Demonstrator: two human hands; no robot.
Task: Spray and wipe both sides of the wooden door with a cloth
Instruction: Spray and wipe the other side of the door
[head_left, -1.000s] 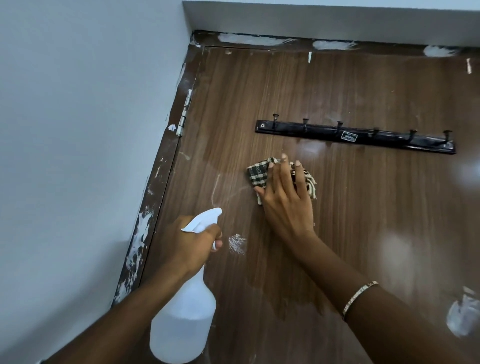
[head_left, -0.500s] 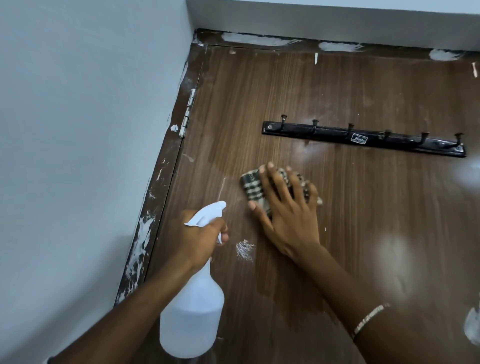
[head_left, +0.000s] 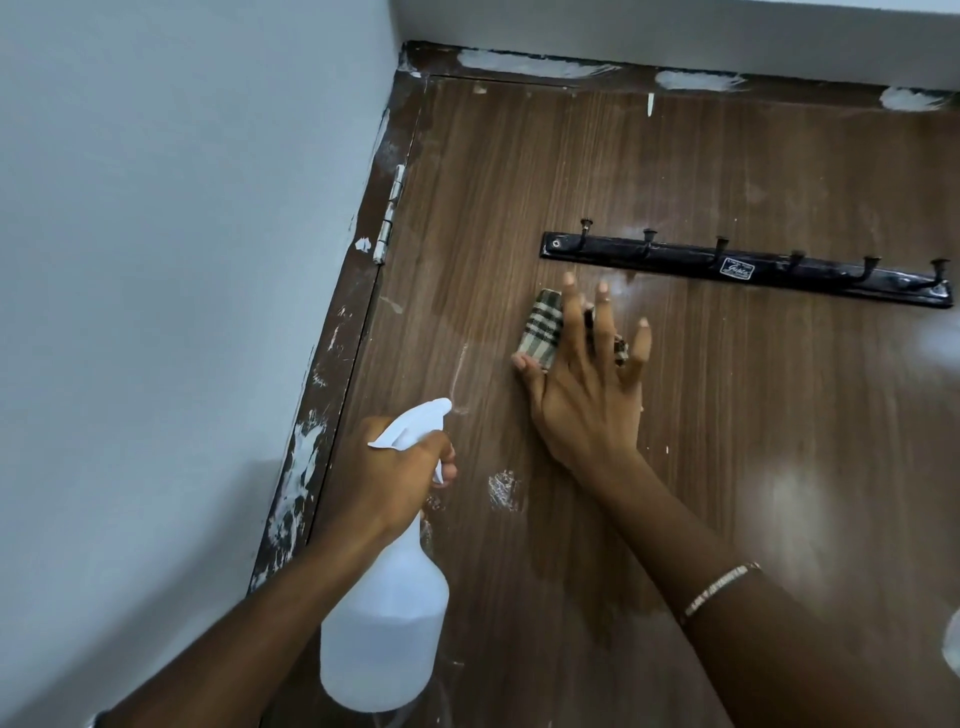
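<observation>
We are pressing the checked green-and-cream cloth (head_left: 543, 327) flat against the brown wooden door (head_left: 779, 441) with our right hand (head_left: 582, 395), fingers straight and spread, just below the black metal hook rail (head_left: 748, 265), while our left hand (head_left: 389, 467) is gripping the translucent white plastic spray bottle (head_left: 384, 634) by its neck.

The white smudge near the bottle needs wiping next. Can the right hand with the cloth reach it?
Probably yes: the smudge sits on bare door just below the right hand and cloth, nothing lying between.

Cloth (head_left: 543, 332) now nearer hook rail (head_left: 748, 267)
</observation>
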